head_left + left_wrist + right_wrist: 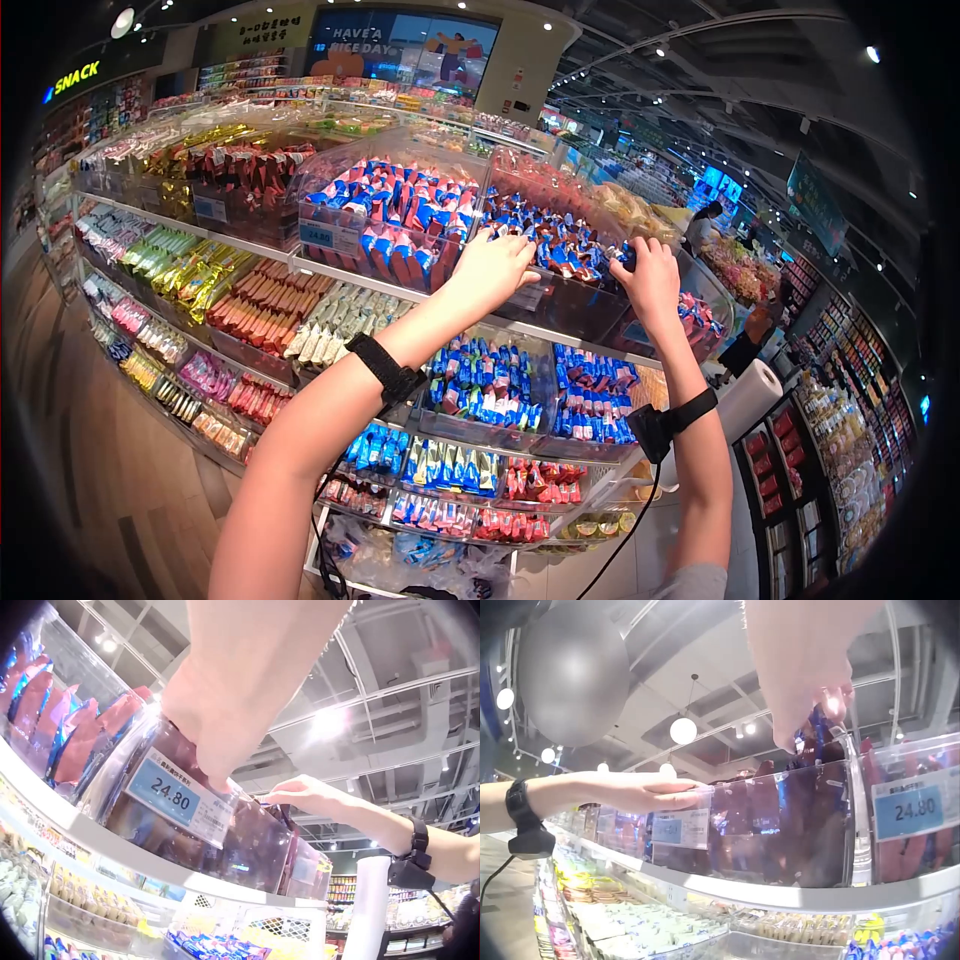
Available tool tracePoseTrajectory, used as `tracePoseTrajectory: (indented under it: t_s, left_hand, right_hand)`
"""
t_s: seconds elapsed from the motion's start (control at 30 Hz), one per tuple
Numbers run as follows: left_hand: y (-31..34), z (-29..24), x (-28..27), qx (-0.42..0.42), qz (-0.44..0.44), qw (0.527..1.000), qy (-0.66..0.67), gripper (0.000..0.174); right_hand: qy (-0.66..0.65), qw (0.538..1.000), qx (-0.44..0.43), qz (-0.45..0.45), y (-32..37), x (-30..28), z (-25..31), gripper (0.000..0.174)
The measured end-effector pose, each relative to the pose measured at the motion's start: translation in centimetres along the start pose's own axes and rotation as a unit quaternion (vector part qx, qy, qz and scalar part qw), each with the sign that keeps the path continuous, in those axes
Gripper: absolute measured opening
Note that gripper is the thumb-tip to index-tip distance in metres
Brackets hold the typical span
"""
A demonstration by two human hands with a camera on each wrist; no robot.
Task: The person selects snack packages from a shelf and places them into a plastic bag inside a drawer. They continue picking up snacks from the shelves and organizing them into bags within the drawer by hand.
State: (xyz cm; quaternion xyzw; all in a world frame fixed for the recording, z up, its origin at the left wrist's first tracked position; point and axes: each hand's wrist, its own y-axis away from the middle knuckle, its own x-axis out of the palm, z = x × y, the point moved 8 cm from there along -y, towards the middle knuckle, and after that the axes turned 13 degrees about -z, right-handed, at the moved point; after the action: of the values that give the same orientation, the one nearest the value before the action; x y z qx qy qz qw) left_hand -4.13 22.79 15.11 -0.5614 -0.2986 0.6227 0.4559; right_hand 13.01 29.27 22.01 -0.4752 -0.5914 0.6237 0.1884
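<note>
Right hand [652,282] pinches blue packet [624,259] as left hand [492,270] lies open

The left arm [330,410] reaches forward, its hand palm down at the front edge of the clear bin [572,296], fingers apart from the thumb and gently bent. The right forearm [690,375] rises steeply, wrist bent, thumb and fingertips together on the packet at the bin's right end.

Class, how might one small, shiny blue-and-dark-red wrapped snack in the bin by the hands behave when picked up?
The snack looks small beside the right hand, so probably light. Its glossy wrapper may slip; the creased film should crinkle.
</note>
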Motion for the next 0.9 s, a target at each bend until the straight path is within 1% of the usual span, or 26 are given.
tracePoseTrajectory:
  t_s: [0.07, 0.1, 0.13, 0.2, 0.23, 0.27, 0.3, 0.33, 0.37, 0.43, 0.47, 0.5, 0.53, 0.6, 0.67, 0.7, 0.8, 0.83, 0.9]
  left_hand:
    - [0.1, 0.1, -0.1, 0.000, -0.008, 1.000, 0.006, 0.044]
    - [0.1, 0.1, -0.2, 0.002, -0.013, 1.000, 0.011, 0.044]
    - [0.1, 0.0, -0.1, 0.001, 0.002, 1.000, 0.003, 0.046]
    - [-0.2, -0.4, -1.4, 0.013, -0.055, 0.998, -0.018, 0.051]
    - [-0.5, -0.9, -2.4, 0.001, -0.084, 0.996, 0.001, 0.053]
    - [-0.8, -1.5, -3.3, -0.010, -0.112, 0.993, 0.020, 0.054]
    - [-1.4, -2.3, -4.5, -0.020, -0.141, 0.989, 0.039, 0.056]
    - [-2.0, -3.1, -4.6, -0.025, -0.155, 0.984, 0.081, 0.057]
    - [-2.6, -3.8, -4.0, -0.030, -0.133, 0.984, 0.112, 0.057]
    - [-3.9, -5.2, -2.3, -0.049, -0.105, 0.980, 0.160, 0.056]
    - [-4.5, -5.5, -0.6, -0.087, -0.057, 0.975, 0.195, 0.057]
    - [-5.1, -6.2, 0.2, -0.081, -0.075, 0.976, 0.189, 0.057]
    - [-5.5, -6.6, 0.9, -0.078, -0.092, 0.977, 0.176, 0.057]
    - [-6.2, -7.2, 3.3, -0.113, -0.048, 0.972, 0.198, 0.054]
    - [-6.4, -7.7, 4.1, -0.122, -0.056, 0.970, 0.203, 0.051]
    - [-6.4, -7.6, 4.3, -0.154, -0.035, 0.960, 0.230, 0.049]
    - [-6.5, -8.0, 5.3, -0.129, -0.022, 0.976, 0.176, 0.049]
    - [-6.5, -8.1, 5.6, -0.119, -0.018, 0.979, 0.162, 0.049]
    - [-6.5, -8.0, 5.5, -0.120, -0.017, 0.979, 0.164, 0.051]
  right_hand:
    - [0.020, 0.998, -0.052, 0.001, 0.2, -0.3, 0.2, 0.037]
    - [-0.041, 0.999, -0.025, 0.003, 0.3, -0.1, -0.3, 0.038]
    - [-0.047, 0.998, -0.030, 0.019, 0.5, 0.0, -0.6, 0.038]
    - [-0.061, 0.996, -0.040, 0.048, 0.5, 0.1, -0.9, 0.038]
    - [-0.101, 0.993, -0.010, 0.060, 0.4, 0.3, -1.6, 0.036]
    - [-0.174, 0.983, 0.021, 0.047, 0.4, 0.4, -2.2, 0.036]
    - [-0.245, 0.968, 0.051, 0.033, 0.4, 0.5, -3.0, 0.036]
    - [-0.315, 0.945, 0.082, 0.020, 0.4, 0.5, -3.8, 0.037]
    - [-0.349, 0.921, 0.146, 0.087, 1.1, 1.5, -4.7, 0.037]
    - [-0.309, 0.942, 0.091, 0.088, 1.9, 0.1, -4.3, 0.036]
    - [-0.292, 0.950, 0.062, 0.089, 2.4, -0.2, -3.9, 0.037]
    - [-0.306, 0.947, 0.049, 0.080, 2.7, -0.2, -4.0, 0.040]
    - [-0.319, 0.944, 0.056, 0.065, 3.0, 0.0, -4.3, 0.040]
    - [-0.354, 0.932, 0.069, 0.034, 3.4, 0.7, -4.6, 0.040]
    - [-0.369, 0.924, 0.096, 0.010, 3.8, 1.0, -4.8, 0.039]
    - [-0.366, 0.925, 0.102, -0.001, 3.9, 0.9, -4.7, 0.037]
    - [-0.329, 0.939, 0.085, -0.058, 4.2, 0.2, -3.7, 0.035]
    - [-0.339, 0.933, 0.106, -0.065, 4.4, 0.4, -3.9, 0.033]
    - [-0.325, 0.938, 0.097, -0.071, 4.5, 0.8, -3.8, 0.033]
